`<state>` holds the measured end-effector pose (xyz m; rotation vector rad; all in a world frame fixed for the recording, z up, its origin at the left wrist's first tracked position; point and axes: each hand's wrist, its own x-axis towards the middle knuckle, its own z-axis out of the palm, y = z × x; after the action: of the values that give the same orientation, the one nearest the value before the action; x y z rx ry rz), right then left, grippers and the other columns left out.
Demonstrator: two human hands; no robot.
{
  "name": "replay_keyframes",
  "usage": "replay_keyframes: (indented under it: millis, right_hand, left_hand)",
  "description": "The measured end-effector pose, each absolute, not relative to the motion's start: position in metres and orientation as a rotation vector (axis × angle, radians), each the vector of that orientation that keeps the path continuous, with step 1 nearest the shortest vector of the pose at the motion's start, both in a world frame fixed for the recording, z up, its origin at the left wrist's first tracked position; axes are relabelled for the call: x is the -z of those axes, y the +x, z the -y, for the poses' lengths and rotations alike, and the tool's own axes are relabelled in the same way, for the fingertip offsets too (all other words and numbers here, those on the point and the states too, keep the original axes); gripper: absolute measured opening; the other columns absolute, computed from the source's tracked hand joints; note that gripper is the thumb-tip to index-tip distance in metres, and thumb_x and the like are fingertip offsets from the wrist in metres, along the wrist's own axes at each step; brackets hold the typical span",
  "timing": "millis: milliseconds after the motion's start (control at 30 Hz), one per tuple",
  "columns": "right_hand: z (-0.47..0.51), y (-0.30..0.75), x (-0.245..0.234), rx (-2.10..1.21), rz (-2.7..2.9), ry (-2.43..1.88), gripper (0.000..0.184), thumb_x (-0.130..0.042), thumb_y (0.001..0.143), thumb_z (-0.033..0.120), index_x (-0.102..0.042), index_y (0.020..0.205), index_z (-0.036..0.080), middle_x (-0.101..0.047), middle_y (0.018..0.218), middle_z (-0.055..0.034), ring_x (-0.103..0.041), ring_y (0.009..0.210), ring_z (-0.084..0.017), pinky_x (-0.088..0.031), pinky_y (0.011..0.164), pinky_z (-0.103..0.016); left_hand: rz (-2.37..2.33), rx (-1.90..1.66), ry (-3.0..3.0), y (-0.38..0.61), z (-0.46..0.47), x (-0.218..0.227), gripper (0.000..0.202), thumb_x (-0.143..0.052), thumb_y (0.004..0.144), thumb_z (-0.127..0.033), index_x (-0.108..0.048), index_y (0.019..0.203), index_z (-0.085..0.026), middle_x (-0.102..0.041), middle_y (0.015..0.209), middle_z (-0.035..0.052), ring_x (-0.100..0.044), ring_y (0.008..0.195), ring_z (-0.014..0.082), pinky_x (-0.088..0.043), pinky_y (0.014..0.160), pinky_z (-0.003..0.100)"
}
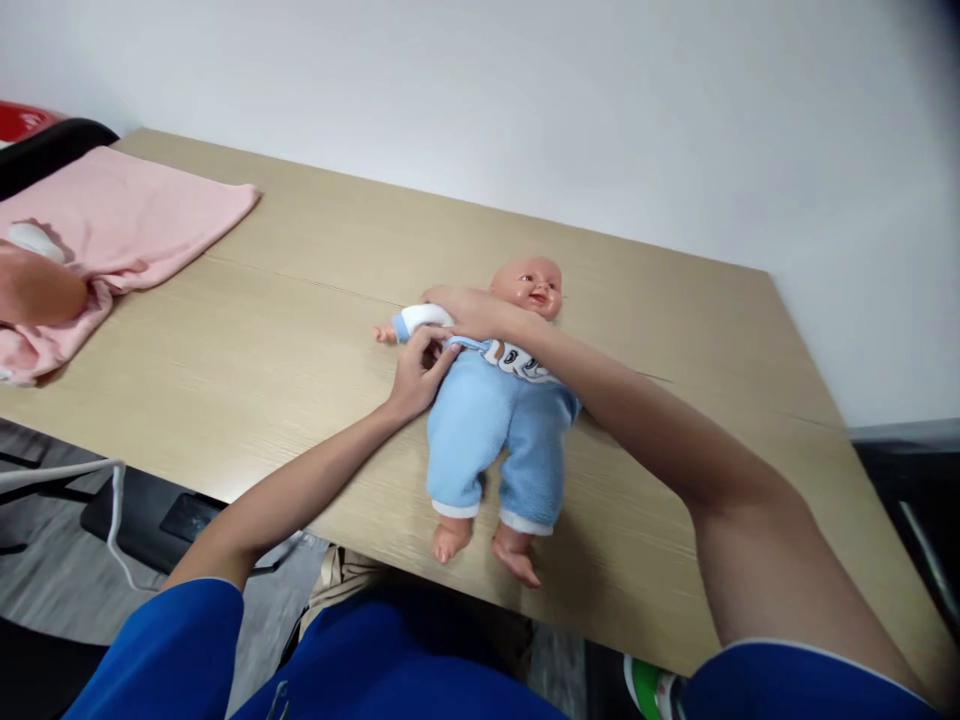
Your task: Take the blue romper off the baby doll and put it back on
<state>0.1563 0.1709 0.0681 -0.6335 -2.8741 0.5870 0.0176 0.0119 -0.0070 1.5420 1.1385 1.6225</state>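
Observation:
A baby doll (536,290) lies face up on the table, its head toward the wall and its bare feet toward me. It wears fuzzy light blue trousers (469,425) and a white and blue top (525,362) with a cartoon face. My left hand (417,375) is closed at the doll's side, thumb and fingers pinching the edge of the top below its sleeve. Reaching across the chest, my right hand (472,312) is bent over the same side of the top, near the shoulder. Its fingertips are mostly hidden.
A wooden table (300,330) stands against a white wall. At the left lies a pink cloth (150,205) with a partly visible skin-coloured object (37,285) on it. Behind it is a black and red item (56,150). A white cable (116,510) hangs below the front edge.

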Motion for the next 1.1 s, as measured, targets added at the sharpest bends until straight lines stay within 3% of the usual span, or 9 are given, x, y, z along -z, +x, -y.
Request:
replay_keyframes:
  millis: [133,233,333,467,567,667,833,1000,1100]
  right_hand:
    - [-0.157,0.186,-0.076,-0.734,2.462,-0.665,0.041,-0.071,0.099,0.028,-0.069,0.14,0.023,-0.082,0.135,-0.0124,-0.074,0.115,-0.031,-0.062,0.103,-0.045]
    - [-0.151,0.207,-0.081,-0.838,2.364,-0.597,0.05,-0.072,0.095,0.024,-0.067,0.144,0.026,-0.079,0.14,-0.0106,-0.072,0.121,-0.031,-0.061,0.11,-0.046]
    - [-0.143,0.219,-0.083,-0.788,2.368,-0.562,0.05,-0.072,0.095,0.023,-0.072,0.144,0.029,-0.078,0.144,-0.0113,-0.072,0.131,-0.035,-0.058,0.12,-0.054]
    - [-0.128,0.227,-0.088,-0.587,2.414,-0.613,0.041,-0.069,0.102,0.026,-0.082,0.14,0.031,-0.075,0.154,-0.0137,-0.068,0.148,-0.04,-0.05,0.131,-0.065]
    - [-0.11,0.235,-0.095,-0.556,2.416,-0.665,0.038,-0.064,0.11,0.031,-0.083,0.143,0.032,-0.076,0.155,-0.0141,-0.068,0.148,-0.039,-0.049,0.133,-0.064]
    - [-0.086,0.244,-0.102,-0.632,2.388,-0.74,0.037,-0.062,0.116,0.044,-0.081,0.143,0.028,-0.082,0.141,-0.0145,-0.075,0.128,-0.036,-0.056,0.122,-0.058]
    - [-0.057,0.248,-0.1,-0.677,2.37,-0.868,0.034,-0.078,0.106,0.059,-0.076,0.108,0.025,-0.082,0.11,-0.0097,-0.074,0.104,-0.032,-0.056,0.1,-0.048]
    - [-0.065,0.243,-0.084,-0.912,2.125,-0.931,0.035,-0.079,0.103,0.056,-0.059,0.101,0.029,-0.067,0.096,-0.0006,-0.061,0.088,-0.024,-0.052,0.086,-0.041]
    - [-0.074,0.239,-0.076,-1.093,2.011,-0.874,0.043,-0.083,0.1,0.06,-0.052,0.098,0.03,-0.059,0.093,0.0014,-0.059,0.089,-0.024,-0.054,0.085,-0.039]
  left_hand:
    - [-1.203,-1.743,1.733,0.016,-0.007,0.009,0.039,-0.072,0.118,-0.063,-0.078,0.114,-0.025,-0.074,0.108,0.0063,-0.069,0.102,0.0236,-0.058,0.096,0.041]
    - [-1.318,-1.897,1.867,0.015,-0.004,0.011,0.031,-0.072,0.119,-0.058,-0.079,0.118,-0.027,-0.072,0.131,0.0109,-0.07,0.126,0.028,-0.06,0.111,0.048]
    - [-1.243,-1.98,1.989,0.014,-0.003,0.011,0.022,-0.067,0.122,-0.05,-0.074,0.128,-0.03,-0.066,0.151,0.0127,-0.068,0.142,0.0286,-0.061,0.116,0.05]
    - [-1.004,-1.977,2.007,0.013,-0.003,0.01,0.018,-0.057,0.125,-0.048,-0.064,0.134,-0.034,-0.067,0.158,0.012,-0.067,0.15,0.0291,-0.061,0.124,0.056]
    - [-0.901,-1.988,1.871,0.014,-0.003,0.014,0.015,-0.058,0.125,-0.048,-0.061,0.128,-0.034,-0.075,0.142,0.0085,-0.073,0.138,0.0273,-0.058,0.123,0.055]
    - [-1.021,-1.944,1.571,0.018,-0.005,0.017,0.028,-0.062,0.123,-0.059,-0.063,0.124,-0.031,-0.076,0.118,0.005,-0.076,0.113,0.0236,-0.06,0.109,0.045]
    - [-1.208,-1.826,1.267,0.021,-0.012,0.012,0.054,-0.074,0.11,-0.082,-0.067,0.114,-0.029,-0.071,0.115,0.0039,-0.071,0.108,0.022,-0.059,0.101,0.037]
    - [-1.094,-1.667,1.179,0.012,-0.028,0.006,0.053,-0.078,0.107,-0.079,-0.062,0.11,-0.028,-0.072,0.108,0.0024,-0.072,0.104,0.0194,-0.06,0.099,0.033]
    - [-1.063,-1.519,1.042,0.004,-0.045,0.002,0.05,-0.085,0.102,-0.069,-0.059,0.111,-0.028,-0.071,0.1,-0.0008,-0.068,0.087,0.0157,-0.056,0.082,0.028]
